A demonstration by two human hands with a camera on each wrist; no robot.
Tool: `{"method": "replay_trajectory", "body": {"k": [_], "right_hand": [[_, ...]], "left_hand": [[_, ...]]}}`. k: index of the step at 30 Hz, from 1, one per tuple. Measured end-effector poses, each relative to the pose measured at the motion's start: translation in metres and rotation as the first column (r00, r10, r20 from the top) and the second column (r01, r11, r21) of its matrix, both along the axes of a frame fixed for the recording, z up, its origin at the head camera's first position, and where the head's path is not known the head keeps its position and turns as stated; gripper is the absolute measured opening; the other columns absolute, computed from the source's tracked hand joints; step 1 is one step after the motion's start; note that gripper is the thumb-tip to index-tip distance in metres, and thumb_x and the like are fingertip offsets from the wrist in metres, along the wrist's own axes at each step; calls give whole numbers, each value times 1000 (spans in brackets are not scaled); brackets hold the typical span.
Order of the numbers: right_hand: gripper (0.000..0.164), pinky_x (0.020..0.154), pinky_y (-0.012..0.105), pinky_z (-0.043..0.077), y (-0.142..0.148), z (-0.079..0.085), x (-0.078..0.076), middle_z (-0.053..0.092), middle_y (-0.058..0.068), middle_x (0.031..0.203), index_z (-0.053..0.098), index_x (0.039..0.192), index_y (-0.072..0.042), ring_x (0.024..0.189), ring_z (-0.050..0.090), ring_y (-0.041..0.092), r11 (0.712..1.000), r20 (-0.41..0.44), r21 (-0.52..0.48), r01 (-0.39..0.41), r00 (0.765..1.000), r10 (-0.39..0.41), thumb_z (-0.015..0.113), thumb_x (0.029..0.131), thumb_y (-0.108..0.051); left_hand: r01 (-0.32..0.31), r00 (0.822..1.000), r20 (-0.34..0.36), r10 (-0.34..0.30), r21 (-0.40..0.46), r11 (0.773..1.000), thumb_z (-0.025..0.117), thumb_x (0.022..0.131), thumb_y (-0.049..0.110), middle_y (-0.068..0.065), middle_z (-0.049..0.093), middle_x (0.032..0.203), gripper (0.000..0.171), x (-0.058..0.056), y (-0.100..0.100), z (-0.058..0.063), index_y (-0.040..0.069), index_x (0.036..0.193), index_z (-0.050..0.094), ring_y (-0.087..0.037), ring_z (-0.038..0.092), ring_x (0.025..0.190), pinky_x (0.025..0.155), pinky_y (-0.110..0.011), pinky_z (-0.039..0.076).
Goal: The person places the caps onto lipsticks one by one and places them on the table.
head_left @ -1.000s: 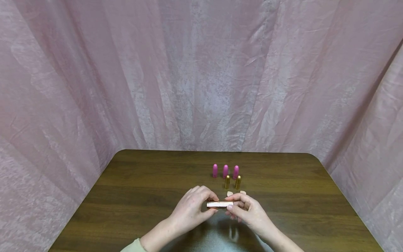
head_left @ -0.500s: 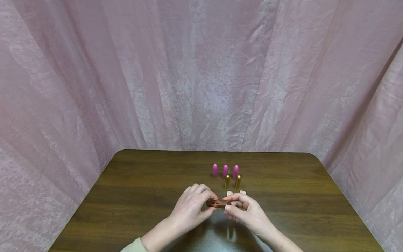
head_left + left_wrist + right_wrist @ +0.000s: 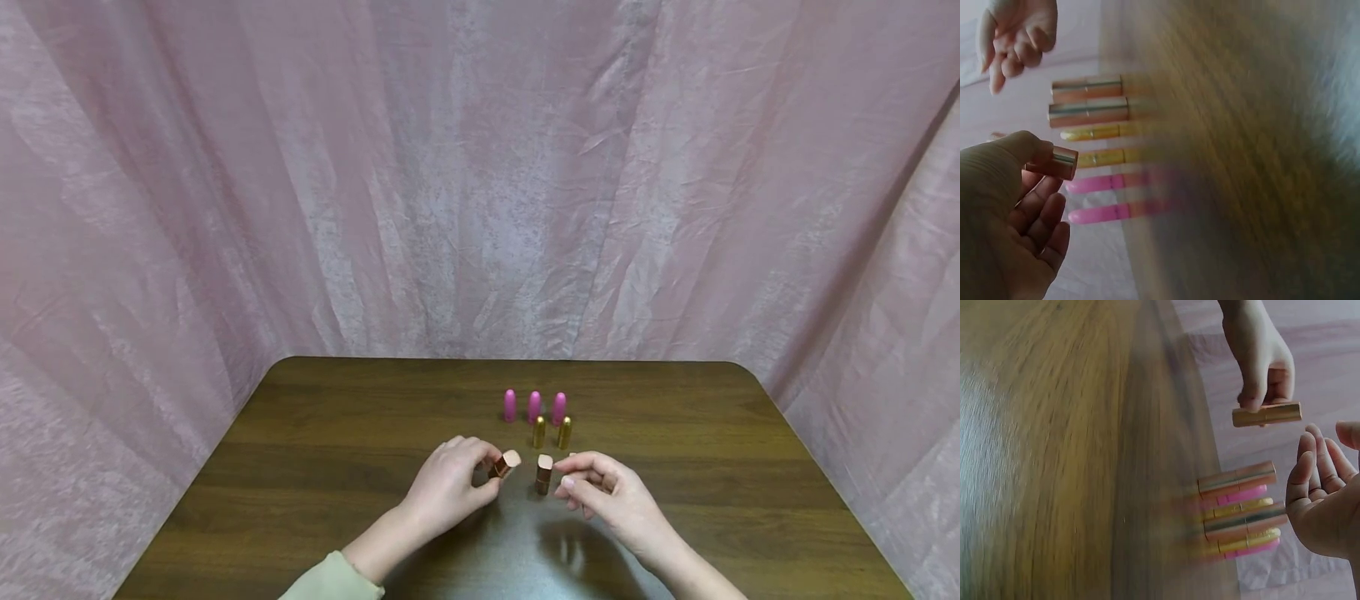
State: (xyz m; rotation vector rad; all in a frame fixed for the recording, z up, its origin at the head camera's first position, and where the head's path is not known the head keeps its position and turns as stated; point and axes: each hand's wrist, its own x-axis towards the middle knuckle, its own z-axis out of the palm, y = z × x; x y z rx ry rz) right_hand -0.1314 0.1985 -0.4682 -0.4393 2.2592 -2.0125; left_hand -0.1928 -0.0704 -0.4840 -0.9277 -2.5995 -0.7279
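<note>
My left hand (image 3: 447, 483) pinches a copper-coloured lipstick tube (image 3: 505, 465) between thumb and fingers. The tube leans to the right, above the table, with its pale flat end up. My right hand (image 3: 611, 493) holds nothing, its fingers loosely bent and the thumb apart from them in the right wrist view. Just left of its fingertips a second copper tube (image 3: 543, 475) stands upright. A third copper tube (image 3: 1246, 525) also stands there; in the head view the right hand mostly hides it.
Two gold tubes (image 3: 539, 432) stand behind the copper ones. Three pink bullet-shaped tubes (image 3: 510, 406) form a row farther back. All are on a brown wooden table (image 3: 360, 417), with a pink curtain (image 3: 480, 208) around its far sides.
Both hands held the copper tube level between them. The right hand has let go and moved slightly right, uncovering a standing tube. The left hand has tipped its tube toward upright.
</note>
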Motion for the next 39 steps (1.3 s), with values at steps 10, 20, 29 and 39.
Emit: {"method": "replay_trajectory", "body": {"k": [10, 20, 29, 39], "right_hand": [[24, 66, 33, 56, 27, -3, 1, 73, 14, 96, 67, 119, -2, 79, 67, 20, 987, -30, 90, 132, 991, -130, 67, 100, -16], [23, 67, 32, 54, 45, -13, 8, 73, 13, 98, 68, 119, -5, 83, 68, 23, 964, 15, 160, 213, 976, -218, 67, 100, -19], [23, 63, 29, 52, 49, -18, 7, 73, 11, 94, 68, 117, -3, 77, 66, 21, 963, 16, 141, 231, 972, -236, 69, 99, -17], [31, 63, 32, 53, 63, -20, 2, 74, 14, 98, 66, 122, -1, 79, 67, 21, 949, 36, 179, 261, 962, -271, 69, 99, -22]], "left_hand": [[-57, 964, 261, 40, 57, 997, 78, 87, 21, 12, 66, 86, 12, -39, 13, -12, 21, 95, 69, -5, 60, 81, 72, -27, 49], [-106, 935, 348, 65, 99, 989, 78, 90, 17, 7, 67, 89, 14, -59, 18, -22, 14, 100, 69, -10, 64, 84, 74, -29, 51], [-126, 938, 336, 89, 91, 988, 77, 91, 18, 2, 69, 94, 16, -66, 16, -31, 11, 103, 70, -14, 64, 86, 76, -32, 52], [-139, 949, 290, 120, 47, 989, 75, 92, 25, -1, 69, 108, 31, -58, -10, -29, 11, 119, 70, -18, 63, 93, 82, -39, 51]]}}
